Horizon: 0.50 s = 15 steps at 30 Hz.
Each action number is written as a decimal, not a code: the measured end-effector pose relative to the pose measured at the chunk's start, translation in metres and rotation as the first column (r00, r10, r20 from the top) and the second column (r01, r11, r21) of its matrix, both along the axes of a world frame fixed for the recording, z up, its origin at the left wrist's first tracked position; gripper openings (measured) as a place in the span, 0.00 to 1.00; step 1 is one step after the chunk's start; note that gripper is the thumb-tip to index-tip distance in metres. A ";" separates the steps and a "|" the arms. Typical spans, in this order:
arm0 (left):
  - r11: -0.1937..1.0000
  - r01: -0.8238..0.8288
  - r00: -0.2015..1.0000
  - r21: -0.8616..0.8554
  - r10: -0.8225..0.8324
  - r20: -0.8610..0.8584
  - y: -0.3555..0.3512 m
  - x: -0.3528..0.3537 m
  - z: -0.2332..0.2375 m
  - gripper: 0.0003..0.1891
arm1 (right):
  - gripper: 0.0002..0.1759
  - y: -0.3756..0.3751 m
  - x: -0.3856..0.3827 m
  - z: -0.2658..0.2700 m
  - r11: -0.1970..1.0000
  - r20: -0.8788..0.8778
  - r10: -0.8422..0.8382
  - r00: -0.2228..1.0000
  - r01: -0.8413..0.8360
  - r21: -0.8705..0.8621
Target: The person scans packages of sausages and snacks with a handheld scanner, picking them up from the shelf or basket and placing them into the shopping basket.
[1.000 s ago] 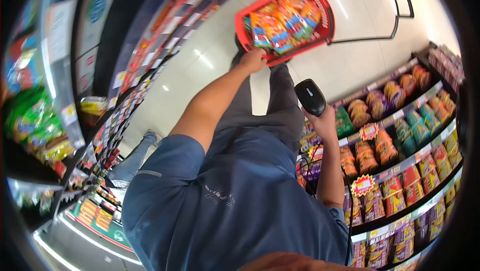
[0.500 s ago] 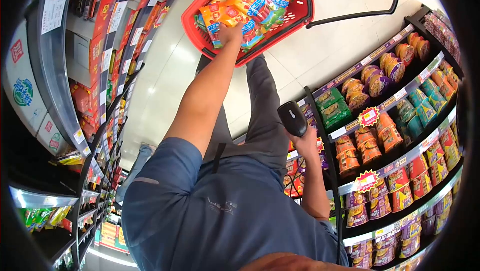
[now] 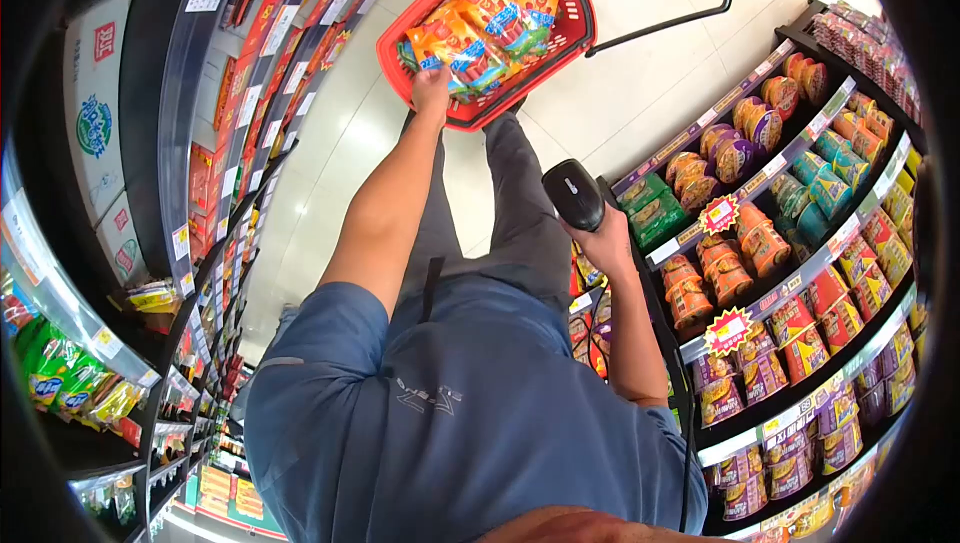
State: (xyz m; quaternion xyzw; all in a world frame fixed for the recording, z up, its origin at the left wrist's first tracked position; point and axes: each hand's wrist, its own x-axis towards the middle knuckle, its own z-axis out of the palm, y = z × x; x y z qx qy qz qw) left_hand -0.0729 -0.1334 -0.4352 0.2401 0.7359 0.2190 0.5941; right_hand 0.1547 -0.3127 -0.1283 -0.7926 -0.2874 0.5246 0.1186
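A red plastic shopping basket (image 3: 392, 55) holds several orange snack packets with blue lettering. At its near-left side, my left hand (image 3: 430, 93) reaches over the rim, fingers closed on the near end of an orange snack packet (image 3: 440, 35). The fingertips are partly hidden. My right hand (image 3: 603, 240) grips a black handheld barcode scanner (image 3: 575, 195) by its handle, beside the right-hand shelves. The scanner's head points up towards the basket side, and a dark cable hangs below the hand.
Shelves of cup noodles (image 3: 765, 243) rise close on my right, with star-shaped price tags. On the left stand shelves with price labels, white cartons (image 3: 95, 123) and green snack bags (image 3: 65, 368). A black bent bar (image 3: 665, 31) extends from the basket over the tiled floor (image 3: 620, 93).
My left hand has shifted left and down, from on top of the packets to the end of one near the rim. The scanner in my right hand has risen slightly and moved left.
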 end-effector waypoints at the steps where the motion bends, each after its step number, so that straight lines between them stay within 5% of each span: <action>1: 0.994 0.080 0.994 -0.076 -0.085 -0.062 0.002 0.001 -0.015 0.19 | 0.18 0.002 0.002 -0.004 1.000 0.007 0.001 1.000 -0.001 0.007; 4: 0.996 0.041 0.998 -0.085 -0.036 0.053 0.019 0.035 -0.014 0.30 | 0.17 0.000 0.005 -0.016 1.000 0.015 -0.017 1.000 0.017 -0.014; 6: 0.982 0.150 0.940 -0.117 -0.179 -0.290 0.019 0.043 -0.062 0.35 | 0.17 -0.016 0.006 -0.029 0.999 0.013 -0.027 1.000 0.028 -0.036; 7: 0.981 0.146 0.942 -0.126 -0.177 -0.286 0.021 0.052 -0.063 0.35 | 0.17 -0.025 0.007 -0.035 0.998 0.004 -0.037 0.999 0.037 -0.050; 9: 0.925 -0.083 0.635 -0.372 -0.239 -0.735 0.044 0.084 -0.029 0.42 | 0.18 -0.038 0.008 -0.042 0.998 0.014 -0.021 1.000 0.022 -0.054; 11: 0.915 -0.104 0.656 -0.389 -0.231 -0.719 0.048 0.088 -0.028 0.46 | 0.19 -0.047 0.008 -0.048 0.998 0.034 0.000 0.999 0.002 -0.061; 13: 0.987 -0.056 0.935 -0.152 -0.002 -0.355 0.035 0.060 -0.075 0.45 | 0.19 -0.052 0.012 -0.051 0.995 0.013 0.019 1.000 -0.018 -0.096; 15: 0.978 -0.064 0.901 -0.197 -0.028 -0.433 0.034 0.063 -0.076 0.37 | 0.18 -0.043 0.014 -0.052 0.989 0.005 0.035 0.999 -0.034 -0.145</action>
